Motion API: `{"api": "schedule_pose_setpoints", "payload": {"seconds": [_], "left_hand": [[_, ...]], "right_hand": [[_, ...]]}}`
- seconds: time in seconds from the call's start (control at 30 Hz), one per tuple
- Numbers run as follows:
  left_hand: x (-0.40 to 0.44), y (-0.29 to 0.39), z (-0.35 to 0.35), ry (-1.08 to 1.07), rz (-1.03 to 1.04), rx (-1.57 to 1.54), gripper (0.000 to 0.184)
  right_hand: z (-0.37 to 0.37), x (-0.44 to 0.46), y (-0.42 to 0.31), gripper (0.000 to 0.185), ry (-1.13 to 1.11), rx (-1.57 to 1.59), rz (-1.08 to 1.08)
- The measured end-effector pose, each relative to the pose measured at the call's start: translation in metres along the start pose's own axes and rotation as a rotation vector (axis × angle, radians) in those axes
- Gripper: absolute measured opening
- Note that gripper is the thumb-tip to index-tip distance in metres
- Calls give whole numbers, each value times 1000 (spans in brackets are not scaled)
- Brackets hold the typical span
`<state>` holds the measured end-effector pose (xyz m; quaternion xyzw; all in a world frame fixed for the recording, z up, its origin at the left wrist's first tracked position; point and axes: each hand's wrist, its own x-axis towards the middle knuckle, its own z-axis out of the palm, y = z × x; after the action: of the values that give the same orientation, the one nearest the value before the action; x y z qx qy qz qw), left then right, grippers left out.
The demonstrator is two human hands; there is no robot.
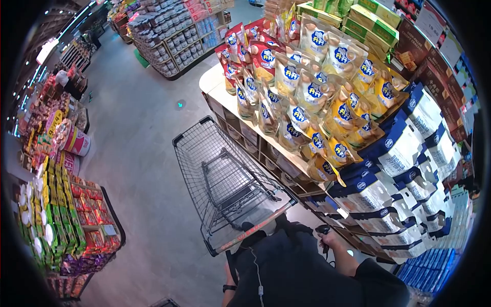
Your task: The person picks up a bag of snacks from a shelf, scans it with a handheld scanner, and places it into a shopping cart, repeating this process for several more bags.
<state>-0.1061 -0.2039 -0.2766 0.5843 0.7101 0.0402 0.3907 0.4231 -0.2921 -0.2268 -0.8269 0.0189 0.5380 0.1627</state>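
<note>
A wire shopping cart (225, 179) stands right in front of my body, with no goods visible in its basket. Its handle bar (261, 225) crosses just ahead of my dark top. My right hand (331, 239), to the right of the handle, is closed around a small black handheld object (323, 230) with a thin cord; its kind is unclear. Low at my left side is my left hand (228, 275), a dark band on its wrist. A dark edge lies beside it, and its fingers are mostly hidden. Neither hand touches the cart handle.
Bagged snacks (312, 92) in clear, red and yellow packs fill a display table (212, 84) along the cart's right. White-and-blue cartons (394, 158) are stacked nearer me. Another snack stand (76, 220) is on the left. Grey floor (138, 128) runs between; shelves of cans (163, 41) stand farther off.
</note>
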Motion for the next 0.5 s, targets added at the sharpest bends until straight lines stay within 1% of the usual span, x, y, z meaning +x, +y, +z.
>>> {"api": "schedule_pose_setpoints", "payload": {"seconds": [0.03,0.13,0.3,0.4,0.5], "left_hand": [[4,3,-1,-1,20,10,42],[15,11,-5,7,65,46,42],[17,13,-10,9,113,110,43],[0,6,-11,-1,75,103,42],[-3,3,-10,-18,43,92,42]], "right_hand": [[1,5,5,35,1,14,-49],[3,13,8,44,21,37,-73],[6,10,8,43,21,35,-89],[6,13,14,42,7,28,-80],[2,9,15,44,15,32,-62]]}}
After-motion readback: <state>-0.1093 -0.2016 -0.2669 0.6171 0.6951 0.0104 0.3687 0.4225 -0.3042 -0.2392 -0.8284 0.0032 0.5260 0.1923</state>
